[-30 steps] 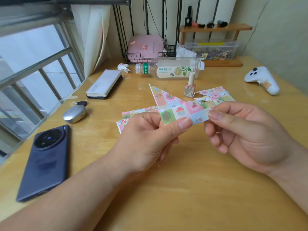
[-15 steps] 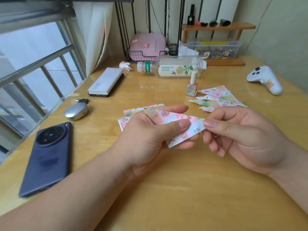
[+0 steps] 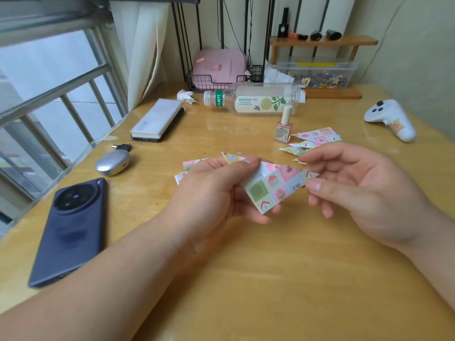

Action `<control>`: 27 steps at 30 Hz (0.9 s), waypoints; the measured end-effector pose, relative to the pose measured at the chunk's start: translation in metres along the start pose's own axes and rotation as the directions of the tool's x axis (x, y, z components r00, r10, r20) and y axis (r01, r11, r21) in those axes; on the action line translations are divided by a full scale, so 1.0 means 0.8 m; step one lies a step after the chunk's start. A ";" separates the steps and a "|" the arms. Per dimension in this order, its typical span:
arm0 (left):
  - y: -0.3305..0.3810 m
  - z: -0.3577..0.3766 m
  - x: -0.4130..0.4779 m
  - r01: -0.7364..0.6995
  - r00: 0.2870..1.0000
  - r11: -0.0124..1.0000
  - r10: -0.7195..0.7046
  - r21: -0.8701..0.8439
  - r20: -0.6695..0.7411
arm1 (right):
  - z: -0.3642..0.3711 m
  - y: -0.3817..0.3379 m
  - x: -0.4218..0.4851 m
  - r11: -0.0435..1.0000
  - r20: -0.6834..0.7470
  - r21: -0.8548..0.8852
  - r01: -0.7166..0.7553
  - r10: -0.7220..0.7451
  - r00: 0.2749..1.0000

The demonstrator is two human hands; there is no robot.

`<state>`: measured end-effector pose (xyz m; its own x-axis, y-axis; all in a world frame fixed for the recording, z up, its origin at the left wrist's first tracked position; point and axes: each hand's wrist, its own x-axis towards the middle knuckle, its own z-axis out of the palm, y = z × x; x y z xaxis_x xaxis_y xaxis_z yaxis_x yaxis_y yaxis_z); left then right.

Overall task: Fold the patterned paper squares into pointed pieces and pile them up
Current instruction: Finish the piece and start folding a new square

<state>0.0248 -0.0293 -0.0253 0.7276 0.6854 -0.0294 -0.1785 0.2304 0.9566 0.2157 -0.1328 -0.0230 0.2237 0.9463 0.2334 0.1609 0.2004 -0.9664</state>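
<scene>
Half-folded paper (image 3: 273, 185): held in the air over the table (image 3: 246, 279), nearer the person than the nail polish bottle (image 3: 284, 129). It reads as a patterned triangle, one point down, long edge running between the hands.

Left hand (image 3: 216, 190): thumb pressed on top of the sheet's left end, fingers (image 3: 253, 216) curled beneath, pinching it. Right hand (image 3: 364, 190): thumb and forefinger closed on the right tip, other fingers loosely curled.

Handling, as a judgement: thin craft paper, nearly weightless, limp until creased, then stiff along the fold. Likely a little slick on the printed face. It tears or takes stray creases if squeezed mid-sheet, so hold it at corners and along existing folds, and run a nail down each new crease. The points are the weak spots and crush easily.

Pile of pointed pieces (image 3: 315, 140): just right of the nail polish bottle, partly hidden by the right forefinger. Flat squares (image 3: 194, 164): left of and nearer than the nail polish bottle, mostly behind the left hand.

Room: broad bare wood on the near side of the nail polish bottle, good for pressing folds flat. Phone (image 3: 71, 227) far to its left near that table edge; drink bottle (image 3: 256, 100) lying just behind it could roll; game controller (image 3: 391, 119) well right of it.
</scene>
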 end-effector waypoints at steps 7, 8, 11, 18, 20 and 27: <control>-0.006 -0.003 0.000 0.010 0.999 0.996 -0.006 0.091 -0.049 | 0.006 0.004 -0.004 0.989 0.100 -0.110 0.101 -0.090 0.991; -0.004 -0.002 0.001 0.017 0.997 0.998 -0.013 0.058 -0.076 | 0.005 0.005 -0.004 0.989 0.102 -0.113 0.100 -0.088 0.991; -0.004 -0.004 0.004 -0.033 0.987 0.999 0.037 0.022 -0.157 | 0.003 0.006 -0.003 0.981 0.114 -0.154 0.115 -0.098 0.989; 0.001 -0.007 0.003 -0.079 0.983 0.990 0.096 0.115 -0.154 | 0.002 0.005 -0.001 0.979 0.044 -0.145 0.144 -0.139 0.989; 0.001 -0.006 0.001 -0.048 0.989 0.996 0.057 0.074 -0.135 | 0.002 0.005 0.000 0.980 0.000 -0.136 0.145 -0.147 0.989; -0.017 -0.006 0.004 -0.072 0.994 0.992 0.063 0.103 0.088 | 0.002 0.011 0.001 0.972 -0.044 -0.161 0.170 -0.179 0.983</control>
<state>0.0263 -0.0267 -0.0399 0.7706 0.6348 0.0567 -0.1615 0.1085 0.9809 0.2155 -0.1297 -0.0313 0.2330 0.8833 0.4069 0.3489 0.3146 -0.8828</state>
